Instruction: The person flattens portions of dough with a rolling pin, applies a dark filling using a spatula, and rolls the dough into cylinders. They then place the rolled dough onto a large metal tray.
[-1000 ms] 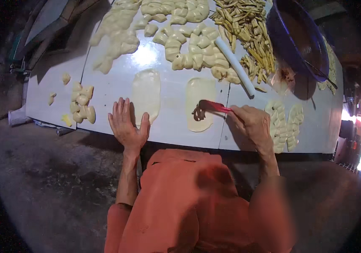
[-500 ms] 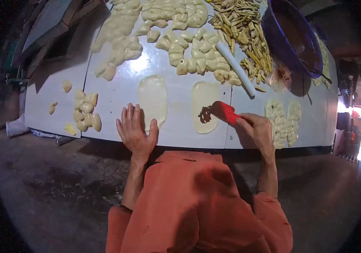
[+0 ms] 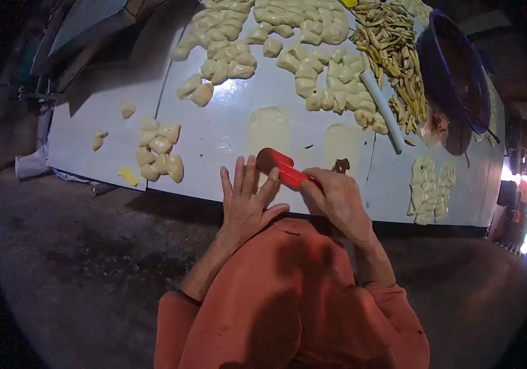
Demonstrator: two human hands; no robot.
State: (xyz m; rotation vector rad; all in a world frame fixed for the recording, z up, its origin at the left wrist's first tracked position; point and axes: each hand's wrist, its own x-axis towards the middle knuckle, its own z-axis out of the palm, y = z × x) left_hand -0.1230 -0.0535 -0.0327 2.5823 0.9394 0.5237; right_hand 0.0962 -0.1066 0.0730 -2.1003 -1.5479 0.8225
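My right hand (image 3: 340, 200) grips a red spatula (image 3: 291, 175) by its handle. Dark brown paste coats the spatula's blade, which lies over the near end of the left flattened dough sheet (image 3: 268, 129). Beside that blade, my left hand (image 3: 246, 200) rests with fingers stretched out at the table's near edge, holding nothing. To the right lies a second flattened dough sheet (image 3: 342, 141), with a dab of brown paste (image 3: 341, 165) near its close end; my right hand partly covers that end.
Dough pieces (image 3: 162, 144) sit at left, with more dough lumps (image 3: 331, 77) across the back of the white table (image 3: 214, 147). A white rolling rod (image 3: 381, 111) lies by a heap of yellowish strips (image 3: 399, 67). A purple basin (image 3: 454, 74) stands at far right, near small dough pieces (image 3: 426, 187).
My right hand has carried the spatula leftward from the right dough sheet to the left one. Some paste remains on the right sheet. The whole view has shifted, and my hands are closer together.
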